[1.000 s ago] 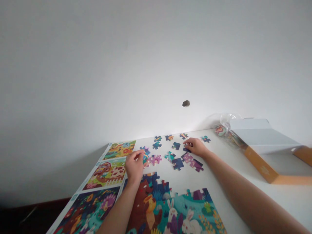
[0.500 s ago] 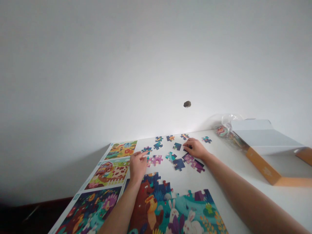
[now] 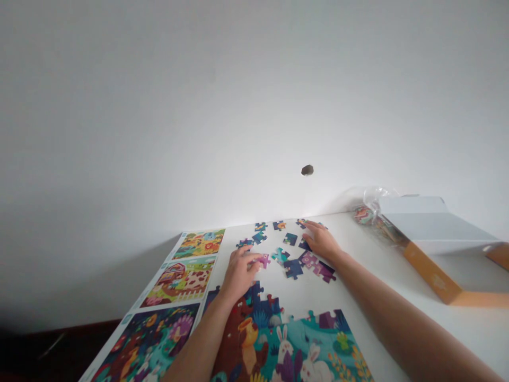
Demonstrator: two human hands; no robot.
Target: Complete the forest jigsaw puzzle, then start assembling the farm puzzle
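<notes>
My left hand (image 3: 239, 269) lies over a pink puzzle piece (image 3: 264, 260), its fingers spread and touching it, above the partly joined puzzle (image 3: 284, 345) of a bear and rabbits. Further right, my right hand (image 3: 319, 240) rests with fingers apart at the far loose pieces, its fingertips by a dark piece and a small orange-and-blue piece (image 3: 301, 223). Between the hands lie a dark blue piece (image 3: 293, 269), a teal piece (image 3: 280, 255) and a blue-green piece (image 3: 290, 239). Joined purple pieces (image 3: 318, 266) sit just below my right hand.
A sheet with three printed pictures (image 3: 195, 279) lies along the left table edge. At the right are an open orange-and-white box (image 3: 433, 273) and a clear plastic bag (image 3: 371, 212) with pieces. A white wall with a hole (image 3: 307, 170) stands behind the table.
My left hand has moved right and nearer, over the pink piece. My right hand's fingers have spread and reach farther, and the piece at far right is now mostly hidden behind them.
</notes>
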